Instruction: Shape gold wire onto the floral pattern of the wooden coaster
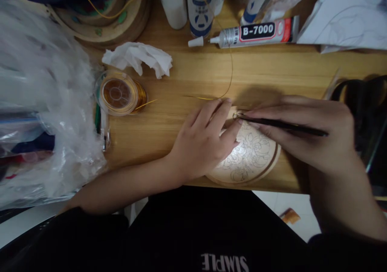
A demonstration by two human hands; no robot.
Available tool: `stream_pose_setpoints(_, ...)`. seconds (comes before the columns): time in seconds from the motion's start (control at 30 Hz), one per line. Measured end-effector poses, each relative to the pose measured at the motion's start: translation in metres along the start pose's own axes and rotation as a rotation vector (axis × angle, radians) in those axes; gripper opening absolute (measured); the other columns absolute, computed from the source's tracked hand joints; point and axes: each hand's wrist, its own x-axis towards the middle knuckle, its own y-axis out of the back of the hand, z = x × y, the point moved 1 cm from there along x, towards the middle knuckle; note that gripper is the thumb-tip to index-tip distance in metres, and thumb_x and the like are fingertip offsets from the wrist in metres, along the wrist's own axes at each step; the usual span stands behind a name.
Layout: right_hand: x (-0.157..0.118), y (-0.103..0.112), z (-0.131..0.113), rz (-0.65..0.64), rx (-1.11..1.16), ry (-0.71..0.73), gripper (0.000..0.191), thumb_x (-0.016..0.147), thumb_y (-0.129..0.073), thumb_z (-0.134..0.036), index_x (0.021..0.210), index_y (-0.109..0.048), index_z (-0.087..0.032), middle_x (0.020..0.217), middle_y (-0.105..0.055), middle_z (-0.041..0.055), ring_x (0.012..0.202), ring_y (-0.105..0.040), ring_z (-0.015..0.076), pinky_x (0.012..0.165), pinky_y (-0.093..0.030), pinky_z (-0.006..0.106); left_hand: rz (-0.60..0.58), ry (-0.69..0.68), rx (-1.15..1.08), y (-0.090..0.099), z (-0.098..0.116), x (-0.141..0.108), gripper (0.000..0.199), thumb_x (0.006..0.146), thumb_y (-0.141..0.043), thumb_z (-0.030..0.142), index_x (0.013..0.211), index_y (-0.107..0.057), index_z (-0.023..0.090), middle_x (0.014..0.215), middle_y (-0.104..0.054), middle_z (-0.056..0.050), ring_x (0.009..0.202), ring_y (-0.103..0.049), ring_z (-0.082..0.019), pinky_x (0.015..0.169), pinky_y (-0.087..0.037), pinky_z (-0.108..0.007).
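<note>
A round wooden piece (252,155) with a line drawing of flowers lies at the table's front edge. Resting over its left side is my left hand (204,143), palm down, its fingertips near the piece's top edge and its fingers slightly spread. My right hand (308,123) pinches a thin dark tool (290,126), probably tweezers. The tool's tip touches or nearly touches a small ring-like bit (235,115) at the top of the piece, close to my left thumb and index finger. A yellow wire (231,70) curves down to just above my left fingertips.
On the left are a spool of copper-coloured wire (121,93), crumpled tissue (139,57) and clear plastic bags (57,98). A B-7000 glue tube (256,34), its white cap (196,42) and a bottle (201,10) lie or stand at the back. Black objects (363,98) are at the right.
</note>
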Motion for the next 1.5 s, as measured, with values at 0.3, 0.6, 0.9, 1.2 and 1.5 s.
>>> stream_pose_setpoints(0.3,0.0009,0.0037,0.0047,-0.025,0.012,0.036,0.029,0.081,-0.071,-0.010,0.109,-0.072,-0.017,0.104,-0.073,0.0081,0.092,-0.070,0.0147,0.078,-0.055,0.025,0.002,-0.031,-0.051,0.0011,-0.0007,-0.0011,0.027,0.093,-0.059,0.026,0.117,-0.062,0.015,0.132,-0.057,-0.016,0.125,-0.053,-0.032,0.098,-0.048,-0.045)
stream_pose_setpoints(0.6,0.0028,0.0051,0.0040,-0.064,-0.005,0.068,0.030,0.084,-0.069,-0.013,0.112,-0.072,-0.024,0.105,-0.073,0.0044,0.094,-0.070,0.0134,0.079,-0.056,0.025,0.027,-0.001,-0.001,-0.0015,0.0015,-0.0007,0.025,0.092,-0.058,0.026,0.112,-0.063,0.012,0.131,-0.059,-0.016,0.120,-0.057,-0.033,0.095,-0.050,-0.045)
stream_pose_setpoints(0.9,0.0051,0.0049,0.0058,-0.078,0.013,0.067,0.034,0.083,-0.069,-0.012,0.113,-0.071,-0.027,0.105,-0.073,0.0027,0.093,-0.070,0.0134,0.077,-0.055,0.025,0.025,-0.002,0.034,-0.0034,0.0038,-0.0022,0.025,0.094,-0.056,0.028,0.112,-0.062,0.012,0.132,-0.059,-0.018,0.120,-0.057,-0.031,0.092,-0.051,-0.042)
stream_pose_setpoints(1.2,0.0037,0.0022,0.0047,-0.040,0.022,0.038,0.034,0.081,-0.071,-0.009,0.111,-0.073,-0.025,0.102,-0.073,0.0043,0.090,-0.070,0.0153,0.079,-0.057,0.029,0.019,0.002,-0.006,-0.0014,0.0028,-0.0012,0.026,0.094,-0.057,0.025,0.115,-0.062,0.011,0.130,-0.059,-0.017,0.120,-0.057,-0.031,0.094,-0.050,-0.041)
stream_pose_setpoints(1.5,0.0015,-0.0034,-0.0034,0.020,-0.054,0.019,0.030,0.079,-0.073,-0.010,0.107,-0.075,-0.021,0.098,-0.074,0.0059,0.084,-0.071,0.0160,0.070,-0.055,0.027,-0.006,0.011,-0.036,-0.0014,0.0020,-0.0013,0.026,0.095,-0.055,0.026,0.115,-0.063,0.012,0.133,-0.058,-0.017,0.123,-0.056,-0.031,0.095,-0.051,-0.043)
